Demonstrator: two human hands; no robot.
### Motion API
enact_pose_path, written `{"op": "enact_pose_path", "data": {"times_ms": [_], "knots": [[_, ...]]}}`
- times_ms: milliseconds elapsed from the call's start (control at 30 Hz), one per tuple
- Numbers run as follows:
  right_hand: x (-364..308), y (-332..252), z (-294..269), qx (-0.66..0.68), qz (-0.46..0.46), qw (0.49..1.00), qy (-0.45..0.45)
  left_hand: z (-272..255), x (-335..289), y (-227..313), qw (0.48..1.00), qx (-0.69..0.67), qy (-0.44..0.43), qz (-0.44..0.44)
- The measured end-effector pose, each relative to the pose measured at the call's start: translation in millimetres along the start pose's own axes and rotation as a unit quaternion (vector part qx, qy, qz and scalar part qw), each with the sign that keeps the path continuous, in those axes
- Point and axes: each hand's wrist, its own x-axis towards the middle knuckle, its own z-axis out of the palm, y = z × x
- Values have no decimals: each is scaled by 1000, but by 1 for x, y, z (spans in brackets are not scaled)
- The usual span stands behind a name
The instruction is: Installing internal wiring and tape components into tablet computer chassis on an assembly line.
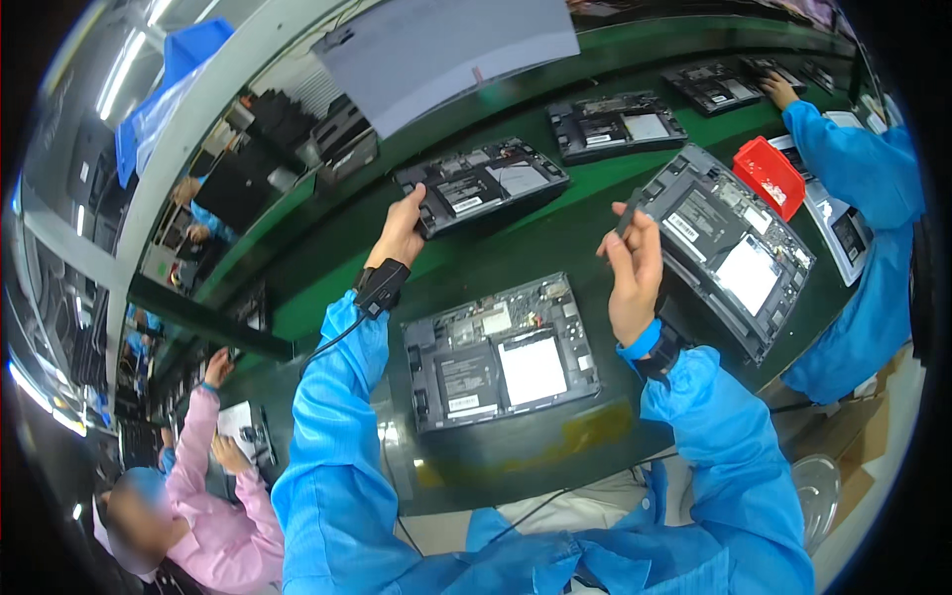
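At the far side of the bench, my left hand (401, 227) is closed on the left edge of an opened laptop base (483, 186). Its thumb lies on top; the fingers underneath are mostly hidden. On the right, my right hand (635, 263) pinches the left corner of another opened laptop base (732, 243), which sits at a slant with its battery and circuit board showing. Between my forearms a third laptop base (501, 352) lies flat, with a dark battery, a bright silver plate and a board exposed. Neither hand touches that one.
More opened laptop bases, one (617, 126) near the middle, line the green bench (337, 288). A red tray (771, 177) stands at right, near a co-worker's blue sleeve (858, 164). A person in pink (213, 511) works at lower left. A pale panel (446, 59) hangs above.
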Motion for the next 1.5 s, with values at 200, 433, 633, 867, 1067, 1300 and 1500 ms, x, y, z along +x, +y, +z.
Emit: {"op": "enact_pose_path", "data": {"times_ms": [200, 433, 633, 867, 1067, 1300, 1500], "knots": [[0, -4, -3, 40, -55, 997, 27, -26, -138, 37, 997, -56, 43, -36], [5, -21, -7, 28, -27, 998, 54, -57, -274, -22, 985, 92, 88, -114], [-9, -19, 0, 13, -4, 1000, -2, -55, -281, -35, 974, 189, 34, -122], [-11, -20, 9, -1, 48, 993, -107, -42, -294, -24, 749, 520, -33, 409], [-17, -20, 11, -17, 82, 987, -138, -2, -282, -38, 745, 540, -157, 359], [-17, -30, 14, 59, 178, 962, -200, 7, -248, -44, 755, 543, -159, 332], [-27, -33, 7, -68, 204, 916, -338, 8, -245, -44, 664, 562, -144, 472]]}}
